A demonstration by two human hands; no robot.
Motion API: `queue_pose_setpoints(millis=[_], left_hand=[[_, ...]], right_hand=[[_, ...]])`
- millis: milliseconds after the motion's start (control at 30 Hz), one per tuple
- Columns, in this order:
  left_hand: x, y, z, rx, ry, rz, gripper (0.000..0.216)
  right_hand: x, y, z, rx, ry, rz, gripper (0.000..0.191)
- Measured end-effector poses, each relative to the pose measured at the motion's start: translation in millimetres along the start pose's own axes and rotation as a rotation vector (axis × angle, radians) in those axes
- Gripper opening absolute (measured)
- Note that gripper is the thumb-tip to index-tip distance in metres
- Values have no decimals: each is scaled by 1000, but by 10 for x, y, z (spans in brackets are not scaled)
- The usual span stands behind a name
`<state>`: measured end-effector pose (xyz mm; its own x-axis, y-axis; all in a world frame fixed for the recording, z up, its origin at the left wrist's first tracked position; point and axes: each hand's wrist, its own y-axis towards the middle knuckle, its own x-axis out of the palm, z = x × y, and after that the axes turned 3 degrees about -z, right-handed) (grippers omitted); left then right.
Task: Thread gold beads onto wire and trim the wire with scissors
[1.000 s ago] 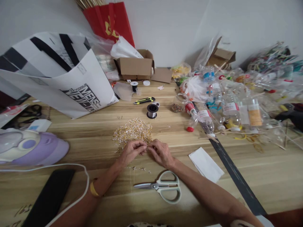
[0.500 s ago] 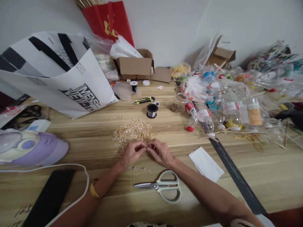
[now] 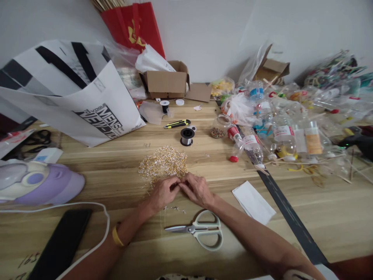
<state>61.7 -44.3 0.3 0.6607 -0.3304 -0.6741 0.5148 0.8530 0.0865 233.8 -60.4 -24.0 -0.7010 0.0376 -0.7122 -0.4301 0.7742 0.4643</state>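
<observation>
My left hand [image 3: 163, 192] and my right hand [image 3: 196, 189] meet fingertip to fingertip at the near edge of a heap of small gold and silver beads [image 3: 163, 162] on the wooden table [image 3: 116, 163]. Both hands are pinched closed on something tiny that I cannot make out. A short beaded strand [image 3: 174, 209] lies just below them. White-handled scissors [image 3: 201, 230] rest close to my right forearm.
A spool of thin wire [image 3: 187, 136] and a yellow utility knife [image 3: 177, 124] lie beyond the beads. A large white shopping bag [image 3: 70, 93] stands back left, plastic bottles [image 3: 262, 132] are piled at the right, a lilac device [image 3: 35, 182] and a black phone [image 3: 62, 243] sit at the left.
Both hands have drawn slightly nearer and lower over the table, still pinched together. Nothing else has moved.
</observation>
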Motion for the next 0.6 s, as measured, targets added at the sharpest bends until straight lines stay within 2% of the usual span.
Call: queue_pose_setpoints(millis=[267,600], left_hand=[[10,-10,-12,2,69,1,13],[0,-2,20,-36,-5,-9,13]], right_hand=[[15,-14,3,-11,-63,-3,10],[-12,8,-17,-35,-83,-13,13]])
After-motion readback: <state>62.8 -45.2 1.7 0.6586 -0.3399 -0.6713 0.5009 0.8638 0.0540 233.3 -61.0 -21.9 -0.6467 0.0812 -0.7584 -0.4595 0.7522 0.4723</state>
